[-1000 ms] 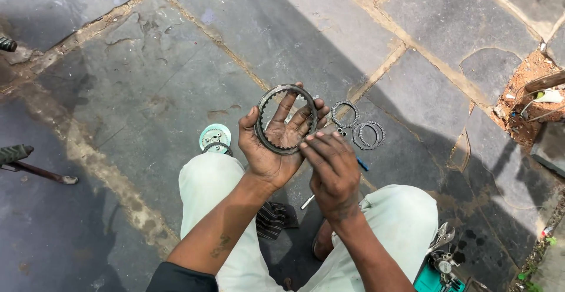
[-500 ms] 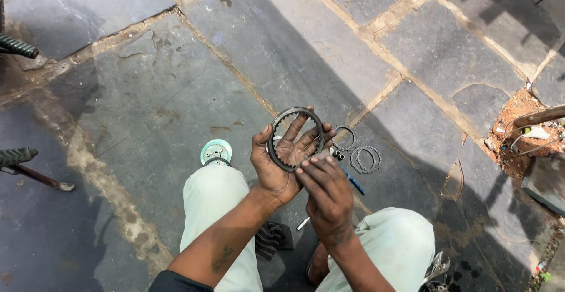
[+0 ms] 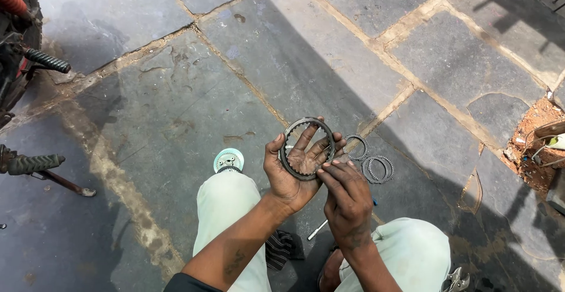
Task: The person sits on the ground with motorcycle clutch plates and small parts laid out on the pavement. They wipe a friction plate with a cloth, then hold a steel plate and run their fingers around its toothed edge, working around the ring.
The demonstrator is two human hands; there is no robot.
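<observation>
**Ring balanced on an open palm**

Head view: the left hand (image 3: pixel 292 171) lies spread under the toothed ring (image 3: pixel 307 148), not gripping; the right hand (image 3: pixel 347 201) pinches its lower edge. A tilt could drop it among the spare rings (image 3: pixel 376 168) on the paving (image 3: pixel 176 109).

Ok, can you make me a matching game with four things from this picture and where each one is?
Things:
1. toothed ring
2. loose rings
3. round teal-rimmed part
4. ribbed footpeg

Places:
A. at the far left, sticking out from the motorcycle
B. on the stone floor just beyond the person's knee
C. lying flat on the stone floor, to the right of the hands
D. on the open left hand, with the right hand touching its lower edge

Pairs: 1-D, 2-C, 3-B, 4-A
</observation>
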